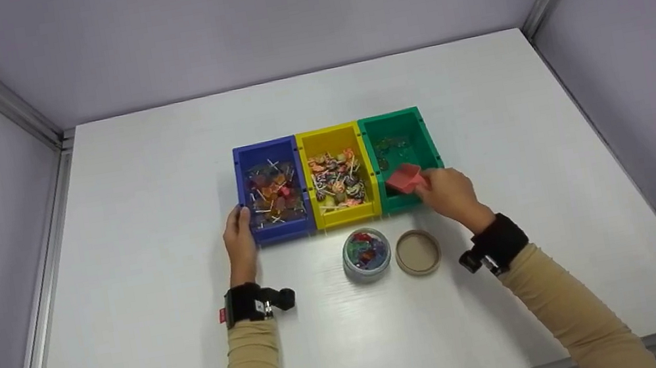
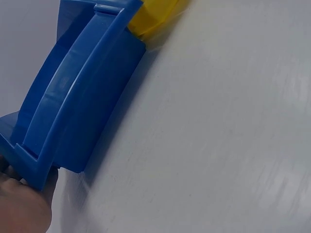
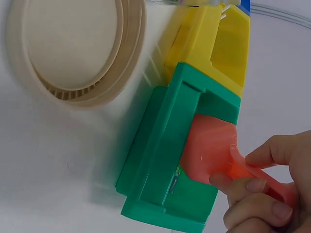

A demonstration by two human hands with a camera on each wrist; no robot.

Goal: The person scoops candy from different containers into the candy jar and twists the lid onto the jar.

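My right hand [image 1: 451, 195] grips the short handle of a red plastic scoop [image 1: 405, 178]. In the head view the scoop is over the front of the green bin [image 1: 394, 203]. Several clear, glassy pieces [image 1: 391, 145] lie on that bin's floor. At the blue bin [image 1: 239, 179] my left hand [image 1: 240, 242] holds the front left corner; its fingertips are partly hidden in the left wrist view. Lollipops with white sticks [image 1: 274, 193] fill the blue bin's bottom. Wrapped, swirl-patterned lollipops [image 1: 337, 179] lie in the yellow bin [image 1: 343, 216] between the other two.
In front of the bins stands a round jar [image 1: 370, 273] holding colourful pieces. Beside it on the right lies a round beige lid [image 1: 417, 252], its hollow side up. The white table [image 1: 144, 241] has walls at the back and both sides.
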